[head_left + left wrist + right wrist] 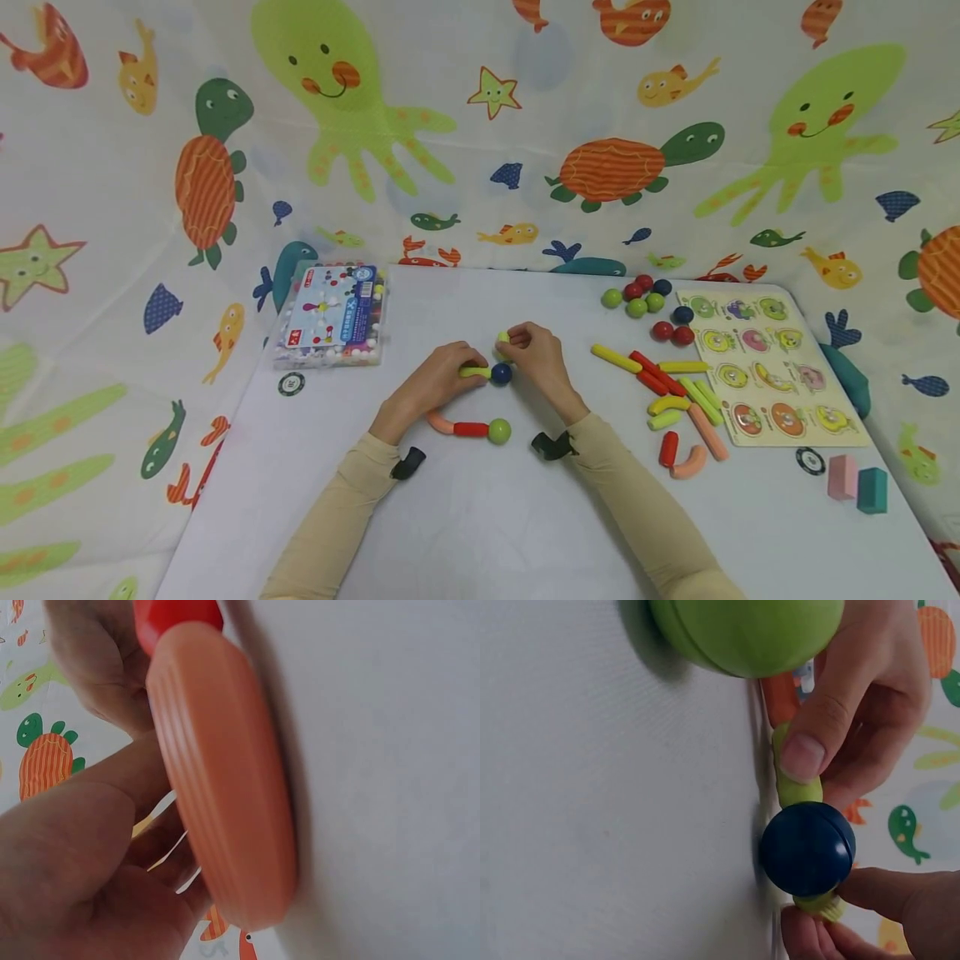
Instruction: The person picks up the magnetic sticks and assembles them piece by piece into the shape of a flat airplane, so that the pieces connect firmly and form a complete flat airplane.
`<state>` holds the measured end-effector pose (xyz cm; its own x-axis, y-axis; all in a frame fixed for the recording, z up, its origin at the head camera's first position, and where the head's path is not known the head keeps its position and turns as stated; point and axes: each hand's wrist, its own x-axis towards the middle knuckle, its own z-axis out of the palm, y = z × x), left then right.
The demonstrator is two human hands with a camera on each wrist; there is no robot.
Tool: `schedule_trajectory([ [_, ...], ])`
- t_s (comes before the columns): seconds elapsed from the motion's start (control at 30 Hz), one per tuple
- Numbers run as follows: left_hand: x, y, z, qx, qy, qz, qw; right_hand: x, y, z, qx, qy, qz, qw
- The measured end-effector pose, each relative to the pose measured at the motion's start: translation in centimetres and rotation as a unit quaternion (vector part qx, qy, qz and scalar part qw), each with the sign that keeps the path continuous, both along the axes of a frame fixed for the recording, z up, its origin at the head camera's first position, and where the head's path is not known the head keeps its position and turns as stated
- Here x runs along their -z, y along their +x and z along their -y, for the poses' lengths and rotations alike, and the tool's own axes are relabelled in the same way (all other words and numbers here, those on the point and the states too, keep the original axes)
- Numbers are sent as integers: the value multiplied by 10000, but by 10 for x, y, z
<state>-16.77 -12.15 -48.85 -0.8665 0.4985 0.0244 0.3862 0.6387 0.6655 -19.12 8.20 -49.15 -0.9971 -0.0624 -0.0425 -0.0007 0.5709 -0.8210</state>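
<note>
My left hand pinches a short yellow-green rod between thumb and fingers. That rod joins one side of a dark blue ball, low over the white table. On the ball's far side, my right hand pinches another yellow-green piece, largely covered by the fingers. Just nearer than the left hand lies a joined chain: a salmon curved rod, a red rod and a light green ball. The salmon curve hides part of the left hand in the left wrist view.
A boxed toy set stands at the back left. To the right lie loose rods, several balls and a wooden picture board. Pink and teal blocks stand near the right edge. A patterned cloth hangs behind.
</note>
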Motion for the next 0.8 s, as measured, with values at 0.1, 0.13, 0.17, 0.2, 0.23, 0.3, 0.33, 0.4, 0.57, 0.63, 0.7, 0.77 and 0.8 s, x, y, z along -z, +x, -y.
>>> schedule_trajectory([
  [0.1,0,0,0,21,29,12,10000,-1,2,1,21,4,29,10000],
  [0.13,-1,0,0,24,26,22,10000,-1,2,2,29,19,40,10000],
  [0.17,-1,1,0,26,22,45,10000,-2,3,3,40,25,52,10000],
  [0.2,-2,1,0,30,18,71,10000,-2,3,3,47,30,63,10000],
  [0.23,-2,2,0,39,12,90,10000,-2,3,3,47,46,67,10000],
  [0.3,-2,2,0,55,-12,115,9999,-2,5,4,52,51,90,9999],
  [0.33,-2,2,0,56,-27,123,9999,-1,5,4,49,52,98,9999],
  [0.4,-1,2,0,75,-37,121,9999,-1,5,4,43,68,118,9999],
  [0.57,-1,3,0,100,-40,80,9999,0,7,4,41,108,152,9998],
  [0.63,-2,3,0,97,-31,73,9999,0,7,4,36,106,161,9998],
  [0.7,-3,4,0,97,-27,58,9999,0,7,4,31,99,166,9998],
  [0.77,-4,4,0,118,-33,39,9999,0,8,4,16,99,153,9998],
  [0.8,-4,4,0,134,-36,31,9999,0,8,4,13,96,153,9998],
])
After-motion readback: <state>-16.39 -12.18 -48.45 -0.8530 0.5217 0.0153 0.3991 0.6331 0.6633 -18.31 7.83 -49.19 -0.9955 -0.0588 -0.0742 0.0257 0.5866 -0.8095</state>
